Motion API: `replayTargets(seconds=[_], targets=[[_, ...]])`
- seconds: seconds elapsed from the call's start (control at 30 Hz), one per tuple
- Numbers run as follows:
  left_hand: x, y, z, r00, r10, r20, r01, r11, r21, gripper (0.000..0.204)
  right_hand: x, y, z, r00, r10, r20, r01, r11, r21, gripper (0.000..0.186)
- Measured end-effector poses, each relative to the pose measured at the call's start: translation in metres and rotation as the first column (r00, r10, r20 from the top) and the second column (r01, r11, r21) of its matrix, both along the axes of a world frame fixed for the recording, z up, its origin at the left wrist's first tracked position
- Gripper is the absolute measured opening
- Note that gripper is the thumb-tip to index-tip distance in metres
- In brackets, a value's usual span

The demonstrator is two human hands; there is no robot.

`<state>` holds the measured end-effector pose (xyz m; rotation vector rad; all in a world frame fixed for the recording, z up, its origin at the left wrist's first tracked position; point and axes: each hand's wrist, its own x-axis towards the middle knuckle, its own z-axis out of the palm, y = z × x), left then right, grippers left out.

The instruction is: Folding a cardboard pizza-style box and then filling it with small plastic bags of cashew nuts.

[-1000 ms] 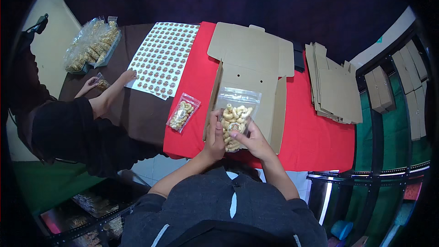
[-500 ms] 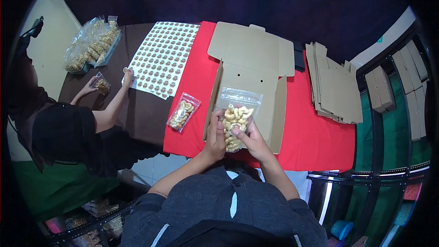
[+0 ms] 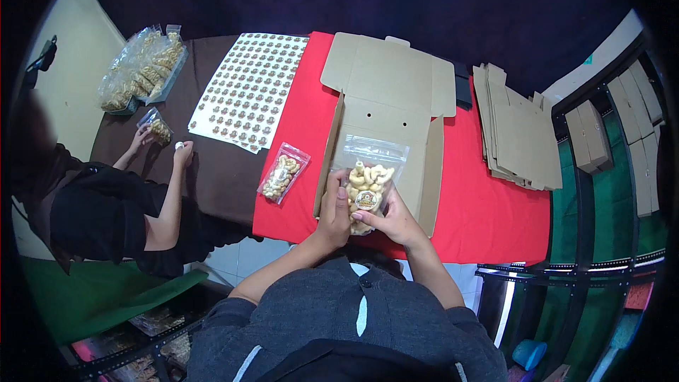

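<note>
Between my two hands is a clear zip pouch of curled, pale snacks [image 3: 369, 178], upright, with a round sticker [image 3: 366, 200] low on its front. My left hand [image 3: 334, 211] grips the pouch's left side. Its right side is in my right hand [image 3: 396, 221], whose thumb lies just below the sticker. Behind the pouch stands an open brown cardboard box [image 3: 389, 110], lid folded back; the pouch hides part of its inside. A second filled pouch [image 3: 284, 172] lies on the red cloth left of the box.
Flat cardboard boxes [image 3: 520, 127] are stacked at the right. Left of the red cloth [image 3: 488, 219] lie sticker sheets [image 3: 244, 88]. A co-worker's hand [image 3: 145, 136] holds another pouch; their other hand [image 3: 182, 152] has a sticker. A bin [image 3: 166, 81] of filled pouches stands far left. Shelves [image 3: 601, 191] line the right.
My right thumb has slid down off the sticker, which now shows fully. The co-worker's hand has left the sticker sheet and moved toward their pouch.
</note>
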<state>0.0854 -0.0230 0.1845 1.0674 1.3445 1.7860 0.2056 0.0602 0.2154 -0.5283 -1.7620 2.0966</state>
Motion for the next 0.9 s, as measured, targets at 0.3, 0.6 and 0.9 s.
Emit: replayTargets(seconds=[0.3,0.6,0.9], targets=[[0.003,0.003,0.004,0.994,0.102,-0.044,-0.101,0.994,0.035,0.054,-0.006,-0.002,0.008,0.992,-0.118,-0.038,0.105,0.962,-0.252,0.076],[0.000,0.002,0.002,1.000,0.013,0.010,-0.013,0.998,0.054,0.055,-0.007,-0.004,0.009,0.993,-0.112,-0.035,0.102,0.972,-0.213,0.067],[0.001,-0.003,0.002,1.000,-0.018,-0.013,0.018,0.999,0.035,0.055,0.003,-0.001,0.008,0.999,0.005,-0.040,-0.004,1.000,0.028,0.070]])
